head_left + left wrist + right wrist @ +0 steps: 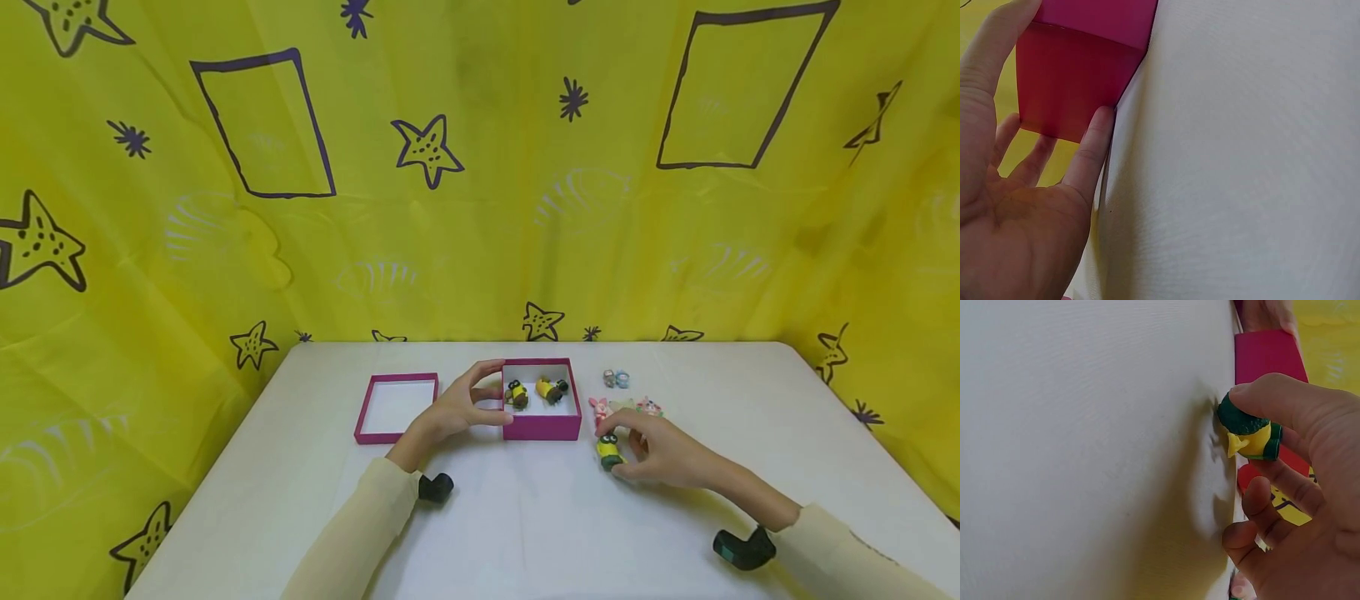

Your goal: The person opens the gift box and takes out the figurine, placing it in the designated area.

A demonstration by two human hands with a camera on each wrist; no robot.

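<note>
A magenta box [542,428] with a white inside stands in the middle of the table. Two yellow-and-brown minion figures, one at the left [517,394] and one at the right [551,390], are inside it. My left hand [467,402] holds the box by its left side, thumb at the front corner and fingers toward the back. Just right of the box, my right hand [663,452] pinches a yellow minion figure [609,450] with a green base between thumb and fingers. In the right wrist view its dark green, bumpy base [1241,417] faces the thumb.
The magenta-edged lid [396,407] lies left of the box, white inside up. Behind my right hand are a pink figure [600,408] and another colourful one [649,407], partly covered. Two tiny figures, brownish [609,378] and blue [622,379], stand farther back. A yellow patterned curtain [480,250] surrounds the table.
</note>
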